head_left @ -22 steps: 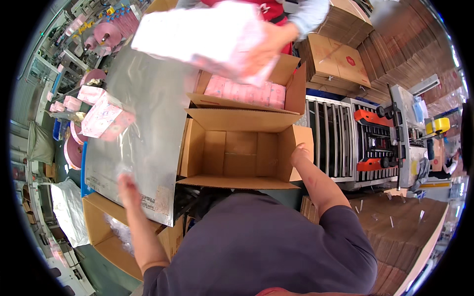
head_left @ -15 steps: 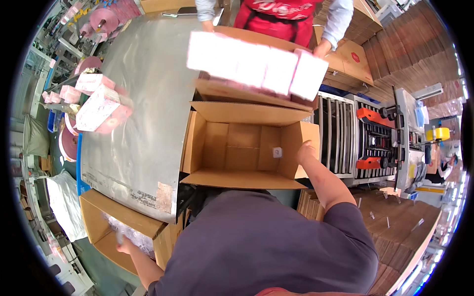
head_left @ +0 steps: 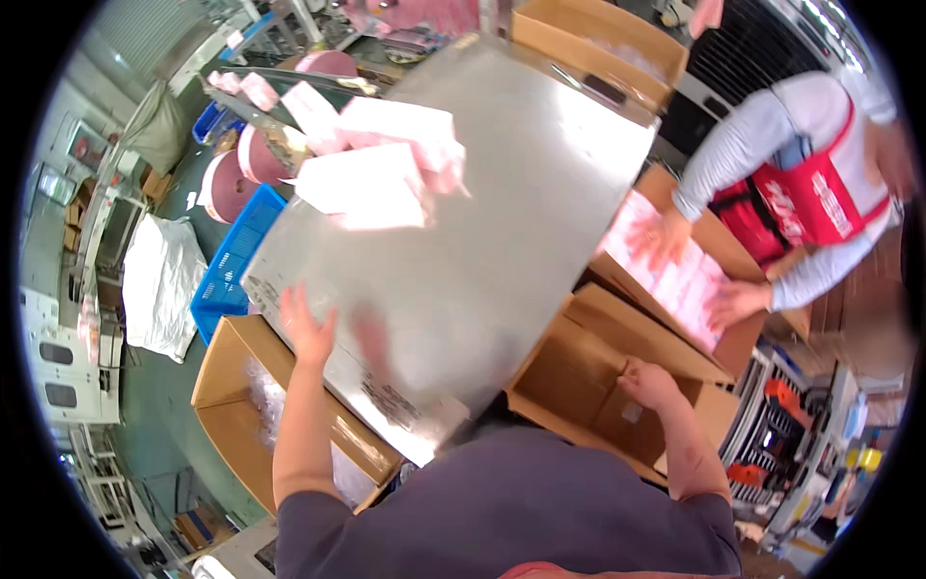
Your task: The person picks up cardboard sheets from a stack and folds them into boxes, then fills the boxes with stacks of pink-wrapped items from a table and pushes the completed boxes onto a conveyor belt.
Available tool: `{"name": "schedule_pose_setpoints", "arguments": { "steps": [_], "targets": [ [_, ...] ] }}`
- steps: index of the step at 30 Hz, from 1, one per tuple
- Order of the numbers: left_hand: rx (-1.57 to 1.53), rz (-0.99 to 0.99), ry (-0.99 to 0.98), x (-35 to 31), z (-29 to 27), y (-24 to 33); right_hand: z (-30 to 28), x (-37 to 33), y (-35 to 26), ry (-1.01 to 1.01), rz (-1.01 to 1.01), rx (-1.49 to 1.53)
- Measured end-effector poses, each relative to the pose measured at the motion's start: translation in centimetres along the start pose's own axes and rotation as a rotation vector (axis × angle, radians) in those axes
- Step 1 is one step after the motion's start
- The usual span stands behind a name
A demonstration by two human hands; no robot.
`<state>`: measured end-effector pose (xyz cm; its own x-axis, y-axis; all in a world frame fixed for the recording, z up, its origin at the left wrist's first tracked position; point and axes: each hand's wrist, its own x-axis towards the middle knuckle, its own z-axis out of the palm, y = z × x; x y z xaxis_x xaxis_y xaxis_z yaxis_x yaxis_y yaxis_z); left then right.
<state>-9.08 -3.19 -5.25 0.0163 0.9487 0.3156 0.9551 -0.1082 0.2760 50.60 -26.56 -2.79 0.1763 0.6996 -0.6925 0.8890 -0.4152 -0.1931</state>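
Observation:
My left hand (head_left: 307,328) is open with fingers spread, above the near left edge of the metal table (head_left: 511,212) and holding nothing. My right hand (head_left: 651,383) is closed over an open cardboard box (head_left: 550,376); what its fingers hold, if anything, is hidden. A small white square piece (head_left: 632,413) lies on that box's floor. Several pink-white packs (head_left: 362,188) are bunched at the table's far left side. Beyond my box, a co-worker presses both hands onto pink packs (head_left: 672,275) filling another carton (head_left: 728,232).
Beside my left forearm stands a carton (head_left: 227,410) holding clear plastic bags. A blue crate (head_left: 236,261) borders the table's left side, near pink rolls (head_left: 230,183). Another carton (head_left: 598,43) stands at the back. A roller conveyor (head_left: 762,405) lies to the right.
The view has swung left. My left hand has come out of the bag carton, empty, to above the table. My right hand has moved inward from the box's flap. The co-worker's carton has been lowered.

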Motion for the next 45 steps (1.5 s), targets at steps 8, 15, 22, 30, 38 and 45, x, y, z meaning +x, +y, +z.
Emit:
{"name": "schedule_pose_setpoints", "arguments": {
  "steps": [8, 15, 22, 30, 38, 45],
  "targets": [
    [0.020, 0.009, -0.045, 23.9, 7.7, 4.4, -6.1, 5.6, -18.2, 0.144, -0.593, -0.007],
    [-0.014, 0.394, -0.304, 25.1, 8.4, 11.0, -13.2, 13.0, -25.2, 0.343, -0.533, -0.083],
    [-0.071, 1.052, -0.693, 20.6, 6.1, 15.8, -23.3, 29.4, -40.7, 0.802, -0.571, -0.277],
    [-0.127, 0.643, -0.435, 24.7, 7.0, 10.2, -23.2, 28.2, -36.9, 0.482, -0.219, -0.137],
    [0.173, -0.015, -0.462, 35.9, 7.4, 7.4, -21.7, 23.6, -22.7, 0.513, 0.164, 0.037],
    [0.138, 0.219, -0.544, 29.5, 9.1, 8.3, -12.0, 11.2, -22.9, 0.216, 0.129, 0.069]
  ]
}}
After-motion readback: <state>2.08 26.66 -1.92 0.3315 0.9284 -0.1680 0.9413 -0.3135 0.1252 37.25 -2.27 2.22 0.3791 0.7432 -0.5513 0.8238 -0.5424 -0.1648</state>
